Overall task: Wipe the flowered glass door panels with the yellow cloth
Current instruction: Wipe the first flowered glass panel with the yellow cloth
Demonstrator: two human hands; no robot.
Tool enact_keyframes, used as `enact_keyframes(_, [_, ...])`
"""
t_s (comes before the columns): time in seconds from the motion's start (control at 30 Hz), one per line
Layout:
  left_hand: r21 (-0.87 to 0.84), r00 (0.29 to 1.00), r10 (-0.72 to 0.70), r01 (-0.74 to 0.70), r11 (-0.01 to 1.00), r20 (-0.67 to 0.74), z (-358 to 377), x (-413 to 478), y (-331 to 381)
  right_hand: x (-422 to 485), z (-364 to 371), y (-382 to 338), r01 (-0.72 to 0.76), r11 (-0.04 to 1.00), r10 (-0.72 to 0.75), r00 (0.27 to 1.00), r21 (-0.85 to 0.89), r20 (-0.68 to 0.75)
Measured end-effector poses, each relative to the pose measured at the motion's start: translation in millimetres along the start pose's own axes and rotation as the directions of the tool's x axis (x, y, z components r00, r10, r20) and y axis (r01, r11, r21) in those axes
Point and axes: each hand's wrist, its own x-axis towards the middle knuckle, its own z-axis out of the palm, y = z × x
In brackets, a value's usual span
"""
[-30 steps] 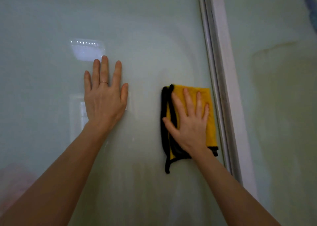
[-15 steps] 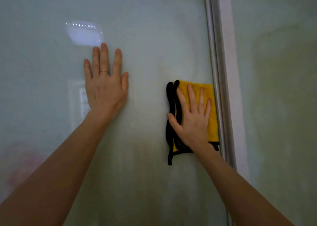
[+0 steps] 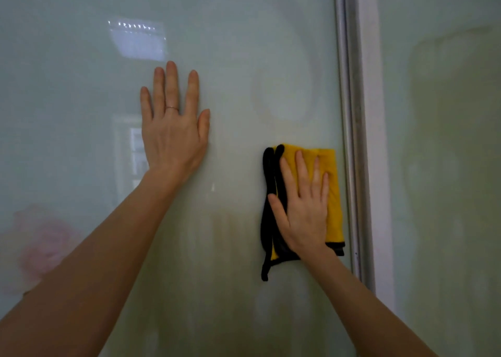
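A pale frosted glass door panel (image 3: 244, 58) fills most of the view. A faint pink flower (image 3: 43, 245) shows at its lower left. My right hand (image 3: 303, 210) presses a folded yellow cloth with black edging (image 3: 333, 191) flat against the glass, fingers straight and spread, close to the panel's right edge. My left hand (image 3: 173, 134) lies flat on the glass higher up and to the left, fingers straight, holding nothing. Faint streaks run down the glass below the cloth.
A white and grey vertical door frame (image 3: 363, 140) runs just right of the cloth. Beyond it is a second glass panel (image 3: 447, 167) with yellowish smears. A bright reflection (image 3: 137, 41) sits above my left hand.
My right hand has slid the cloth a little downward along the frame side of the panel. My left hand stays planted on the glass.
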Motion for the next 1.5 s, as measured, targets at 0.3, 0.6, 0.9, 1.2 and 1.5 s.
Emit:
enact_keyframes(0.3, [0.026, 1.000, 0.007, -0.006, 1.000, -0.012, 1, 0, 1, 75, 9, 9, -0.185, 0.982, 0.180, 0.978, -0.038, -0.103])
enact_keyframes(0.6, [0.014, 1.000, 0.002, -0.002, 1.000, -0.024, 0, -1, 0, -41, -6, -25, 0.381, 0.923, -0.385, 0.916, 0.060, 0.112])
enact_keyframes(0.9, [0.034, 1.000, 0.014, -0.013, 0.999, -0.028, 2, -1, -1, 17, 9, -60, -0.055, 0.998, 0.053, 0.997, -0.022, -0.058])
enact_keyframes(1.2, [0.017, 0.999, 0.030, -0.029, 0.999, -0.019, 1, -1, -3, -5, -9, -12, 0.510, 0.852, -0.520, 0.851, 0.114, 0.080])
enact_keyframes(1.5, [0.039, 1.000, 0.029, -0.028, 0.999, -0.012, 0, -1, -1, 38, 14, -62, -0.139, 0.989, 0.134, 0.987, -0.048, -0.092])
